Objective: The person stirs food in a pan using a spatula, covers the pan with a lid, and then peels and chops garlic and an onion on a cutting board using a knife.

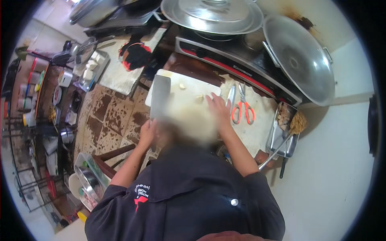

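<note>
The left hand (148,131) has its grip wrapped round the handle of a broad cleaver (160,91), whose blade lies over the left side of the white board (195,86); the right hand (218,110) is at the board's right side, fingers just beside the nearer pale piece (200,99), though blur hides whether that grip pinches anything. The farther pale piece (182,86) lies apart from the blade. To work well here, the right fingertips should probably curl back, steadying one piece flat, with the cleaver's edge kept clear of them.
</note>
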A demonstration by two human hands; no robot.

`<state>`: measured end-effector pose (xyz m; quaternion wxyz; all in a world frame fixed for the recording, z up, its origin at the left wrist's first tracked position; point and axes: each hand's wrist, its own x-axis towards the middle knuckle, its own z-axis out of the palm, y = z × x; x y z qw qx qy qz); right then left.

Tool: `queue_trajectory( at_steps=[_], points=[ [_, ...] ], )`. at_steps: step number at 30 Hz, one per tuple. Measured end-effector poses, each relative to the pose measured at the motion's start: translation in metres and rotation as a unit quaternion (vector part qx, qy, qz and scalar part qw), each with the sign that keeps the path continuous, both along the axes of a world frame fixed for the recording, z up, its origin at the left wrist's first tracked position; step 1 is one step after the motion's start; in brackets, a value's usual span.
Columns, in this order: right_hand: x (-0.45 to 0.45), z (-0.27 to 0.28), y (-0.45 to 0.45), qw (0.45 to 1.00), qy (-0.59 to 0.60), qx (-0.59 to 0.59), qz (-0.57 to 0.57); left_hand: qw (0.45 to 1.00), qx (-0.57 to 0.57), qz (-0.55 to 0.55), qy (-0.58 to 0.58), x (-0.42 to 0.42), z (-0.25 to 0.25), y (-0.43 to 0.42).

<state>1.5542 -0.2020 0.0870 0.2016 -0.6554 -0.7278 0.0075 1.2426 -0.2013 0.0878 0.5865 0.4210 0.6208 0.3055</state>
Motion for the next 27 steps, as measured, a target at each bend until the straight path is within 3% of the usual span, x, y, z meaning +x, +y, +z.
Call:
queue_trajectory(
  at_steps=[3,4,7,10,12,14,17,18,20,22,24,27],
  points=[
    [-0.029,-0.022,0.039,0.996,-0.072,0.043,0.025,0.999,-0.031,0.010,-0.025,-0.004,0.005,-0.009],
    [-0.034,-0.028,0.050,0.996,-0.080,-0.016,0.032,1.000,-0.030,0.003,-0.007,-0.010,-0.001,-0.013],
    [-0.049,-0.027,0.069,0.991,-0.025,-0.117,0.063,1.000,-0.017,0.012,0.011,-0.025,-0.021,-0.029],
    [-0.064,-0.022,0.079,0.980,0.065,-0.158,0.100,0.997,0.041,-0.056,0.031,-0.038,-0.032,-0.043],
    [-0.067,-0.030,0.080,0.981,0.037,-0.165,0.097,0.991,-0.097,0.035,-0.087,-0.031,-0.010,-0.042],
    [-0.067,-0.028,0.077,0.978,0.030,-0.189,0.079,0.998,0.016,-0.064,0.012,-0.048,-0.065,-0.035],
    [-0.069,-0.018,0.065,0.984,0.039,-0.161,0.068,0.997,-0.042,-0.048,-0.036,-0.032,-0.052,0.000],
    [-0.069,-0.024,0.062,0.987,0.050,-0.136,0.065,0.985,-0.133,0.020,-0.110,-0.017,-0.029,0.018],
    [-0.068,-0.025,0.061,0.984,0.036,-0.162,0.059,0.979,-0.174,0.026,-0.104,-0.009,-0.029,0.046],
    [-0.068,-0.024,0.059,0.980,0.038,-0.189,0.045,0.993,-0.093,-0.065,0.034,-0.012,-0.055,0.067],
    [-0.068,-0.019,0.059,0.976,0.055,-0.211,0.025,0.974,-0.085,-0.139,0.155,-0.015,-0.072,0.084],
    [-0.069,-0.019,0.055,0.974,0.069,-0.216,-0.002,0.912,0.022,-0.218,0.348,-0.006,-0.024,0.087]
  ],
)
